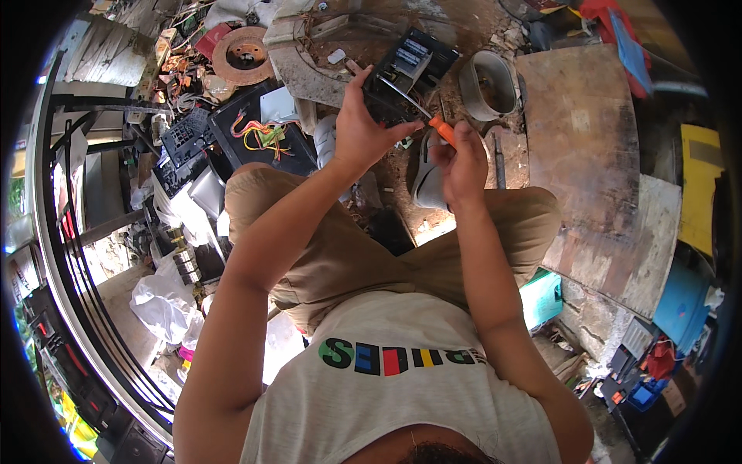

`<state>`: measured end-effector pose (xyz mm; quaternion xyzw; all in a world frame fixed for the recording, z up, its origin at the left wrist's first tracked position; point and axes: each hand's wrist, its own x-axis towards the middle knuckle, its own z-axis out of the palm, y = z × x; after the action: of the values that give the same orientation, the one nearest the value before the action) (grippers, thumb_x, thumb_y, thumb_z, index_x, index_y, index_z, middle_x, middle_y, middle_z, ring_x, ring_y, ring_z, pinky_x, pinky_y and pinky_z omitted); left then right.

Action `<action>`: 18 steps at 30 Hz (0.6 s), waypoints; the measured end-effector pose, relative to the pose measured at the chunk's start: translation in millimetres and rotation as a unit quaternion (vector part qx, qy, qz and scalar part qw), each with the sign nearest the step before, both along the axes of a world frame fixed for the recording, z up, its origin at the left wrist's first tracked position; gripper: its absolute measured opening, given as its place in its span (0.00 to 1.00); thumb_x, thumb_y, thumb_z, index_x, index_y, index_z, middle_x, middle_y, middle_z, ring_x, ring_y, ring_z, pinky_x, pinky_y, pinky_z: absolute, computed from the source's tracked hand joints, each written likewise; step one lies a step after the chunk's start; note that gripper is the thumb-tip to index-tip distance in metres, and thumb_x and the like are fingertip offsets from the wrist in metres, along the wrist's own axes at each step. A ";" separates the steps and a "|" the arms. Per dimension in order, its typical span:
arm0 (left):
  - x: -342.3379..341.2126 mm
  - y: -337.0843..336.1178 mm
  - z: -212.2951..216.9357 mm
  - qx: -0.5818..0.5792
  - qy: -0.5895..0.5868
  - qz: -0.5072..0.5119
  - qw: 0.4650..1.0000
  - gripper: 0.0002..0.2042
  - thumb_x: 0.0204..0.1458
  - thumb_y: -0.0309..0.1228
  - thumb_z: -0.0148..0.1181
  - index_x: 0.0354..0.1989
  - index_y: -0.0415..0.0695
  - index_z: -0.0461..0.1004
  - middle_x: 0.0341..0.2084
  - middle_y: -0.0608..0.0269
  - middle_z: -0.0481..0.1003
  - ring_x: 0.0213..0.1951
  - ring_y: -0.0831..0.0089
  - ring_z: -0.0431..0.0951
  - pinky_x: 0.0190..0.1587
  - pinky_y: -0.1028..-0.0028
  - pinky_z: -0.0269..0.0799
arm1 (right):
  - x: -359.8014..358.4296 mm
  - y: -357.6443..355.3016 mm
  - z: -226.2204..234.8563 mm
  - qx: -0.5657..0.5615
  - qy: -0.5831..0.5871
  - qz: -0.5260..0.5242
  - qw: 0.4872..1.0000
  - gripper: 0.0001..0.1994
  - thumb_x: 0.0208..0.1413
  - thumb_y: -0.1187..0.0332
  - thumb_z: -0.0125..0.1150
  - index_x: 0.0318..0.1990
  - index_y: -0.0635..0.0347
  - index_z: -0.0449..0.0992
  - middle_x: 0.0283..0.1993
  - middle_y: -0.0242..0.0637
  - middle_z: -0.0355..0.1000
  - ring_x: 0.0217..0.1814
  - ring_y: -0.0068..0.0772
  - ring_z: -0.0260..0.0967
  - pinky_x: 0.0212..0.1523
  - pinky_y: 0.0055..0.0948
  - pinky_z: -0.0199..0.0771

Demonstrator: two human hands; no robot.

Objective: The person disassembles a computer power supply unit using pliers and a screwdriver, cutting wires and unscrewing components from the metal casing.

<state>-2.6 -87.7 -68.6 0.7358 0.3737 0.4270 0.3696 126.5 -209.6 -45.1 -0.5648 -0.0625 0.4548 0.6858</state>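
Observation:
In my right hand [464,166] is a screwdriver [443,130] with an orange handle, the fingers closed round it. Its metal shaft slants up and left over an open black electronics case [423,54], which has silvery finned parts inside. My left hand [363,127] grips the near left side of that case, index finger up along the edge and thumb stretched toward the screwdriver. Whether the screwdriver's tip sits on a screw cannot be made out. The case rests tilted on the ground past my feet, its lower part partly behind my left hand.
Right of the case stands a round metal pot [489,85], beside a large wooden board [580,139]. At left lie a black panel with coloured wires [267,138], a rusty disc [242,56] and a heap of scrap. A metal-framed rack [48,209] borders the far left.

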 end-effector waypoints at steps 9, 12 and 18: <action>3.6 -3.4 3.3 -0.022 0.006 -0.012 1.000 0.52 0.29 0.41 0.84 0.62 0.36 0.56 0.47 0.48 0.73 0.45 0.58 0.79 0.45 0.66 0.78 | 12.6 -5.1 -15.2 -0.003 -0.240 0.062 0.969 0.13 0.60 0.62 0.66 0.45 0.62 0.76 0.33 0.28 0.74 0.28 0.12 0.66 0.26 0.16 0.65; 7.0 1.7 -5.8 0.033 0.011 -0.002 0.999 0.51 0.30 0.40 0.84 0.61 0.35 0.56 0.47 0.49 0.73 0.44 0.61 0.80 0.40 0.69 0.79 | 14.4 0.0 -15.6 0.038 -0.184 0.040 0.981 0.13 0.56 0.69 0.70 0.45 0.63 0.76 0.40 0.30 0.74 0.32 0.13 0.67 0.31 0.16 0.69; 5.3 -3.6 5.6 -0.018 -0.001 -0.017 1.000 0.50 0.31 0.39 0.83 0.61 0.36 0.56 0.48 0.48 0.72 0.45 0.60 0.79 0.39 0.68 0.80 | 40.4 -4.1 32.2 -0.062 -0.125 0.254 0.957 0.16 0.64 0.57 0.60 0.47 0.62 0.75 0.37 0.33 0.75 0.21 0.12 0.62 0.20 0.15 0.60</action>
<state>2.6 -91.3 -63.0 0.7347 0.3683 0.4151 0.3903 166.9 -213.7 -12.9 -0.6242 -0.2610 0.5423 0.4982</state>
